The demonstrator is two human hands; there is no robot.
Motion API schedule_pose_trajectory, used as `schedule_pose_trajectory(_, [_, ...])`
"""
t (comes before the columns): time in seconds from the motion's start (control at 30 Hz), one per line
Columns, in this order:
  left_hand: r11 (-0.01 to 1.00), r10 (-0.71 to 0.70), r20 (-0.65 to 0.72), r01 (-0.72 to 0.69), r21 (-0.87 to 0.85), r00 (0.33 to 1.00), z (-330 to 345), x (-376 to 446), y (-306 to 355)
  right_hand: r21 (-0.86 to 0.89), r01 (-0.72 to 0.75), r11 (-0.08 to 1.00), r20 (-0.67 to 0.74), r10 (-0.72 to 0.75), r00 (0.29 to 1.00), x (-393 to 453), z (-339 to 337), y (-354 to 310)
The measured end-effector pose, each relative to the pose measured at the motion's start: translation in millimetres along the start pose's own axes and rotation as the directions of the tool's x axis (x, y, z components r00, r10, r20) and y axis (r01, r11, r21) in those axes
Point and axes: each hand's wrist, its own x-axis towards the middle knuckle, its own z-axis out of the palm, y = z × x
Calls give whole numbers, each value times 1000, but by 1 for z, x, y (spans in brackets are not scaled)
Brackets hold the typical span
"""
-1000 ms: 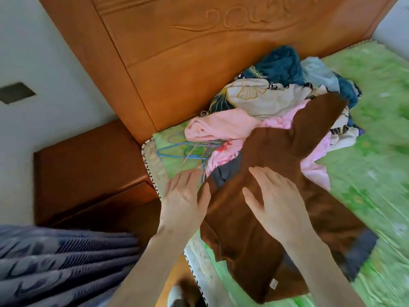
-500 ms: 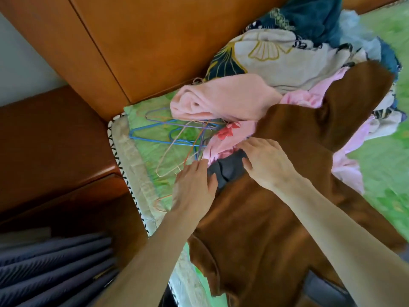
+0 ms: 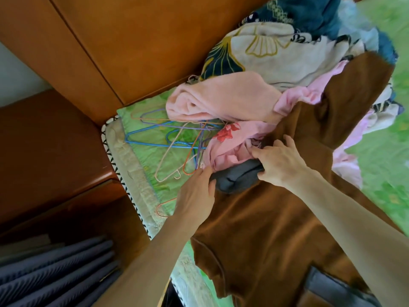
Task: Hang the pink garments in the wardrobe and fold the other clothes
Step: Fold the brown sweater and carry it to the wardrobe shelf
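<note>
The soft brown fleece top [image 3: 272, 235] is lying spread on the green bedsheet [image 3: 380, 151]. The left hand [image 3: 194, 196] and right hand [image 3: 278, 162] are pinching its dark grey collar [image 3: 236, 177]. Being light and limp, it will probably sag; gripping both shoulders is advisable.

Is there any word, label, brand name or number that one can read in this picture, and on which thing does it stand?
None can be read.
The brown garment, the pink garments and the patterned cloth show only prints, such as a red flower, not letters.
</note>
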Motion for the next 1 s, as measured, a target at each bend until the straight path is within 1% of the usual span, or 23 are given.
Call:
schedule_pose_trajectory(0.07, [999, 17, -18, -18, -34, 1000, -10, -4, 5, -8, 18, 1000, -4, -18, 1000, -10, -6, 4])
schedule_pose_trajectory(0.17, [994, 67, 2, -67, -83, 998, -28, -12, 21, 11, 73, 997, -41, -73, 997, -34, -15, 12])
schedule_pose_trajectory(0.3, [975, 172, -6, -171, -145, 985, -63, -23, 57, 11, 138, 990, -226, -132, 965, -75, -29, 34])
schedule_pose_trajectory(0.37, [963, 228, 8, -224, -147, 974, -82, -27, 82, 12, 144, 990, -241, -137, 961, -99, -41, 47])
schedule_pose_trajectory(0.43, [946, 299, 26, -292, -140, 954, -101, -30, 110, 23, 151, 988, -314, -136, 940, -125, -52, 65])
schedule_pose_trajectory(0.5, [926, 362, 62, -352, -137, 930, -119, -33, 143, 50, 125, 991, -383, -97, 919, -157, -63, 84])
schedule_pose_trajectory(0.53, [916, 389, 76, -376, -140, 918, -128, -36, 160, 76, 101, 992, -394, -63, 917, -175, -68, 93])
schedule_pose_trajectory(0.6, [880, 465, 92, -449, -158, 880, -145, -42, 194, 127, 35, 991, -394, 18, 919, -213, -82, 108])
schedule_pose_trajectory(0.7, [784, 611, 99, -583, -213, 785, -163, -58, 240, 132, -59, 990, -410, 108, 906, -263, -96, 121])
schedule_pose_trajectory(0.77, [745, 661, 94, -638, -193, 744, -168, -68, 259, 128, -99, 987, -418, 144, 897, -284, -98, 123])
schedule_pose_trajectory(0.83, [725, 686, 88, -669, -166, 722, -167, -75, 264, 167, -144, 975, -381, 198, 903, -288, -97, 118])
schedule_pose_trajectory(0.9, [745, 663, 71, -647, -163, 745, -167, -80, 259, 254, -163, 953, -301, 238, 924, -277, -98, 106])
schedule_pose_trajectory(1.0, [840, 538, 54, -530, -115, 841, -174, -85, 241, 411, -88, 907, -192, 181, 965, -243, -104, 80])
